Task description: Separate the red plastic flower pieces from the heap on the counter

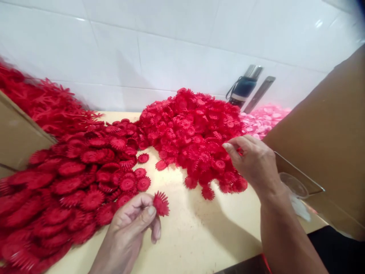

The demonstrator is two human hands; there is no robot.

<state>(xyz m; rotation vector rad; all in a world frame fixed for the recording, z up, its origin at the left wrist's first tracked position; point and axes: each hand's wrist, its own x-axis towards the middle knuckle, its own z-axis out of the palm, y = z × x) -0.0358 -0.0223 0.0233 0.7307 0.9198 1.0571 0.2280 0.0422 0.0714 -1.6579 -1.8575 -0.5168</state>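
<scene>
at the far left a cardboard box edge (17, 133) cuts into view, with a blurred heap of red spiky pieces (42, 99) behind it along the white tiled wall (171, 57). next comes the near pile of red discs (71, 182), larger, flatter toothed rounds spread over the left half of the pale tabletop (194, 236). the left hand (131, 224) sits at the right edge of that pile, low in the frame, with thumb and fingers pinched closed on one small red toothed flower piece (161, 203); the piece sticks out to the right of the fingertips, its spiked face tilted up and toward the middle of the table, clear of both piles. right of it, across a bare strip of table, rises the central mound of red flower pieces (194, 133), smaller and more tightly frilled. the right hand (252, 161) rests against the right flank of this mound, fingers curled and tips pressed among the pieces; whether it actually grips one i cannot tell. so the held piece lies to the left and nearer than the right hand, the mound between and beyond. farther right are a pink pile (265, 118), a dark flask (243, 89) by the wall, and a big cardboard flap (327, 144).
</scene>
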